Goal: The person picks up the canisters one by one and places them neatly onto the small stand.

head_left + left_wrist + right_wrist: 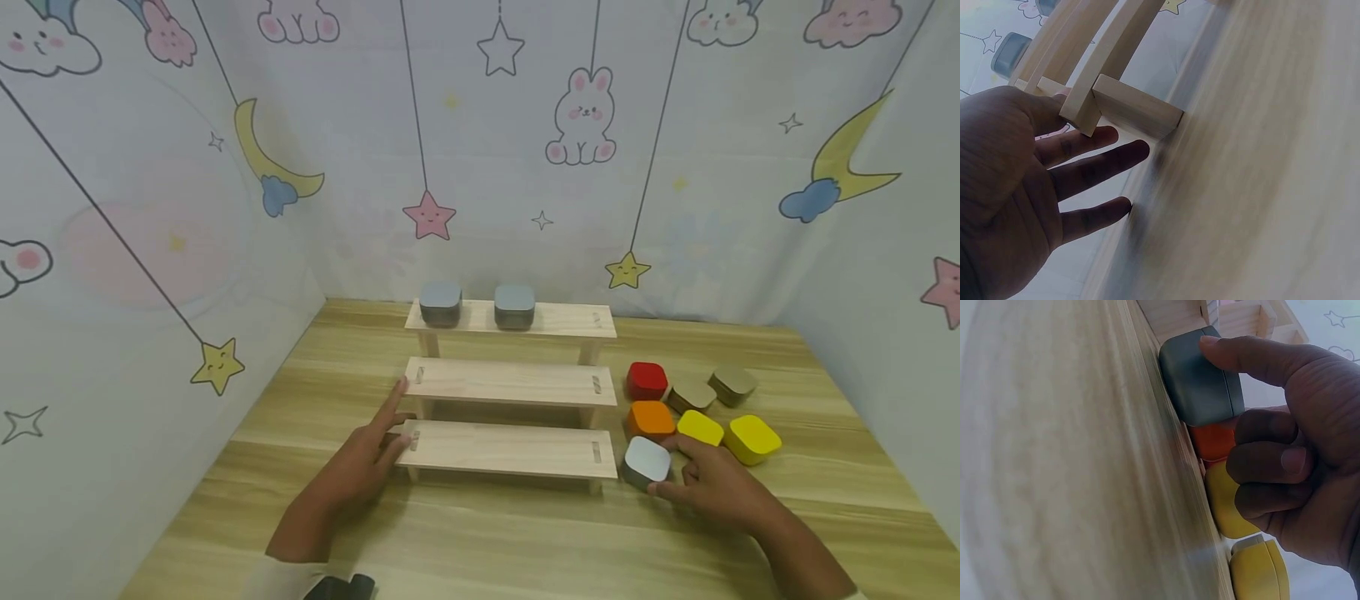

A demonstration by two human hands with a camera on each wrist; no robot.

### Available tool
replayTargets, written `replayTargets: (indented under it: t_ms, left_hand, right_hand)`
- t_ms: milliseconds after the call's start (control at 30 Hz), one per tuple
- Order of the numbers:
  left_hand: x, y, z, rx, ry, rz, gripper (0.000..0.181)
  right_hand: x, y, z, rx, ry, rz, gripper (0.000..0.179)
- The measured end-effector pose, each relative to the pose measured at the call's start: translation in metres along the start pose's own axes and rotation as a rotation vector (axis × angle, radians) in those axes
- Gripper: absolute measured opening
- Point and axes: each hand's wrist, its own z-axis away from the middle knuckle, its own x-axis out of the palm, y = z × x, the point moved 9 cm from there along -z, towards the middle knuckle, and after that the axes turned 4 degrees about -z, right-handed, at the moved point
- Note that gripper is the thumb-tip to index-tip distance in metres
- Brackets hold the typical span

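My right hand [720,487] pinches a grey rounded box [647,461] between thumb and index finger, its other fingers curled into the palm. In the right wrist view, the grey box [1194,378] shows a thin seam near its top, and the thumb lies on its side. My left hand [358,467] touches the left ends of a three-step wooden shelf [510,450], fingers spread and fairly straight. The left wrist view shows the left hand [1029,181] at the end of a shelf board [1094,78]. Two similar grey boxes [441,304] stand apart on the top step.
Around the right hand stand a red box [647,381], an orange box [651,419], two yellow boxes [753,439] and two beige boxes [733,385]. All are on the wood-grain table [525,542]. A white patterned curtain [510,183] encloses the back and sides.
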Motion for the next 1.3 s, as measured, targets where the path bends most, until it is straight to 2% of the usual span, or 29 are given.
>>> replayTargets:
  t_ms: [433,633,733,867,967,1300]
  left_hand:
    - [-0.001,-0.001,0.000,0.026,0.000,-0.007,0.085]
    - [-0.001,-0.002,0.000,0.022,-0.002,-0.003,0.085]
    - [-0.001,-0.001,0.000,0.023,-0.002,-0.005,0.086]
    - [-0.002,-0.001,0.000,0.022,-0.003,-0.004,0.086]
    - [-0.002,-0.002,0.000,0.017,-0.005,-0.005,0.086]
    - [-0.001,-0.002,-0.001,0.028,0.002,0.002,0.088]
  right_hand:
    - [-0.002,-0.002,0.002,-0.048,0.029,-0.030,0.058]
    - [-0.006,-0.004,0.004,-0.069,0.031,-0.103,0.056]
    - [-0.011,-0.009,0.007,-0.129,0.080,-0.149,0.052]
    - [-0.021,-0.021,0.015,-0.247,0.203,-0.165,0.046]
    - [-0.027,-0.026,0.019,-0.290,0.280,-0.165,0.045]
    - [-0.043,-0.036,0.024,-0.263,0.438,-0.172,0.045]
